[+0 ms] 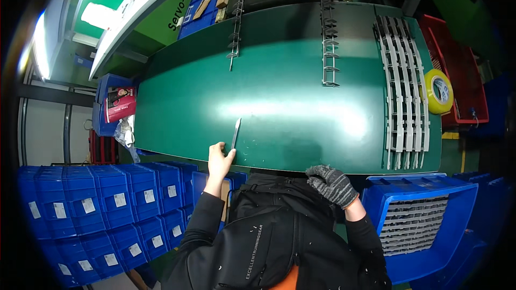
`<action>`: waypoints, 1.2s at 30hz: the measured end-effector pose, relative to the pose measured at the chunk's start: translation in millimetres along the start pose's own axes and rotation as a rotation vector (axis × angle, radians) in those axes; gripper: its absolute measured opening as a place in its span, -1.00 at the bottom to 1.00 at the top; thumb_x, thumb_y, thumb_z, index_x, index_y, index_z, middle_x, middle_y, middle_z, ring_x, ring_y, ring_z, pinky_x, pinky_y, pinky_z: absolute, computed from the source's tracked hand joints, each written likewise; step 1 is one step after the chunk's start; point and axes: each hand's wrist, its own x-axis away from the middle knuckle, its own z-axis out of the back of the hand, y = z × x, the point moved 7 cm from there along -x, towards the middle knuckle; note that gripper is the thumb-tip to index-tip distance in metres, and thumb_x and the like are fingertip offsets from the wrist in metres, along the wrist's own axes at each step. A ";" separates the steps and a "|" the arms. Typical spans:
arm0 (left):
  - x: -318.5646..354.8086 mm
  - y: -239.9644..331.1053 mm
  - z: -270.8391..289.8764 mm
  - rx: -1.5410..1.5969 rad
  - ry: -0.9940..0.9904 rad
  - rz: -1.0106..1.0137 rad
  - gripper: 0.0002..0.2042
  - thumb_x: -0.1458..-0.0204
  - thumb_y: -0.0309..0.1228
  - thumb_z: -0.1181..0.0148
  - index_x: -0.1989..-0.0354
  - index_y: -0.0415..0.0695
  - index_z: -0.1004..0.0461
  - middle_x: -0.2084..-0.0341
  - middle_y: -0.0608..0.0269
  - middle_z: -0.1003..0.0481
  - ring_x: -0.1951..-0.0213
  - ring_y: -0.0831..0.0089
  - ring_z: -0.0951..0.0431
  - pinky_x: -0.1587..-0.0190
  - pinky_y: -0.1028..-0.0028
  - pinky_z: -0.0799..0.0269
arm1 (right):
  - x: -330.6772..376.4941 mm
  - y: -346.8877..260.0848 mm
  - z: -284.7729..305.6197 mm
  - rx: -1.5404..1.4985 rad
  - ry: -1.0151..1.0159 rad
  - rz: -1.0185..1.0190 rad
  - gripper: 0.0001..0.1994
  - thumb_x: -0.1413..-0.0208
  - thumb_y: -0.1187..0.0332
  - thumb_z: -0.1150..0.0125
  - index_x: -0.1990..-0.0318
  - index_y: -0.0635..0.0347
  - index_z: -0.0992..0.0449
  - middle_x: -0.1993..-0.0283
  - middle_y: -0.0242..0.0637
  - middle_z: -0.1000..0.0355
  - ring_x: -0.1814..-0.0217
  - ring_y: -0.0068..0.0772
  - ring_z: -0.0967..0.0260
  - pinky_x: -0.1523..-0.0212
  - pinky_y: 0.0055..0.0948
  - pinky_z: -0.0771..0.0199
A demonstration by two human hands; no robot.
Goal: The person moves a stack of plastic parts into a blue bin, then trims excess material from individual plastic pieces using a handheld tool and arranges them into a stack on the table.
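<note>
My bare left hand (220, 162) is at the front edge of the green table, its thumb and fingers closed on a scalpel-like knife (236, 133). The slim silver-grey knife points away from me, with its narrow tip over the tabletop. Small pale shavings lie on the table to its right. My right hand (332, 186) wears a dark grey knit glove and rests by the table's front edge, close to my body. Its fingers are curled in, and whatever they may hold is hidden.
Several long grey slatted strips (407, 91) lie side by side at the table's right, beside a yellow tape roll (439, 91). Two metal racks (329, 37) reach over the far side. A blue crate (387, 193) of similar strips stands at lower right; blue bins (126, 196) are stacked at left.
</note>
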 end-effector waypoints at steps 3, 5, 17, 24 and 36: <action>-7.6 14.4 -10.6 -0.098 -0.046 0.044 -0.76 0.17 -0.36 -0.24 0.43 -0.26 -0.37 0.49 0.14 -0.42 0.49 0.28 -0.43 0.33 0.42 -0.37 | -19.6 -11.8 3.6 -0.017 0.069 0.033 -0.78 0.04 0.32 -0.14 0.25 0.22 -0.48 0.25 -0.09 -0.43 0.18 -0.08 -0.37 0.15 -0.29 -0.36; -10.6 3.3 -21.0 -0.010 -0.200 0.203 -0.80 0.15 -0.37 -0.22 0.50 -0.24 -0.37 0.58 0.15 -0.44 0.52 0.31 -0.46 0.36 0.42 -0.38 | -32.3 -15.4 -0.7 -0.017 0.045 0.054 -0.79 0.05 0.32 -0.13 0.26 0.21 -0.48 0.25 -0.09 -0.43 0.19 -0.08 -0.37 0.15 -0.28 -0.36; 41.3 152.9 -42.4 0.520 -0.448 -0.083 -0.84 0.15 -0.49 -0.15 0.38 -0.24 -0.35 0.62 0.20 -0.32 0.60 0.41 -0.34 0.47 0.44 -0.30 | -75.3 0.3 -51.6 0.095 0.150 -0.068 -0.76 -0.03 0.29 -0.05 0.17 0.19 -0.45 0.22 -0.09 -0.42 0.17 -0.06 -0.35 0.16 -0.25 -0.35; 20.9 140.1 -38.1 0.671 -0.559 -0.308 -0.77 0.04 -0.37 -0.18 0.27 -0.25 -0.43 0.54 0.31 -0.38 0.54 0.63 -0.34 0.45 0.60 -0.31 | -67.6 13.9 -54.1 -0.586 0.486 -0.133 -0.73 -0.22 0.32 0.17 0.19 0.31 -0.44 0.25 -0.29 -0.44 0.22 -0.48 -0.38 0.24 -0.49 -0.40; -237.6 12.6 -23.8 0.340 -0.134 0.150 -0.71 0.06 -0.17 -0.09 0.31 -0.13 -0.53 0.32 0.08 -0.52 0.17 0.22 -0.50 0.11 0.35 -0.37 | -111.6 -180.5 -164.2 -0.261 -0.102 0.289 -0.57 0.13 0.14 -0.28 0.15 0.22 -0.46 0.26 -0.14 -0.45 0.18 -0.20 -0.39 0.15 -0.37 -0.35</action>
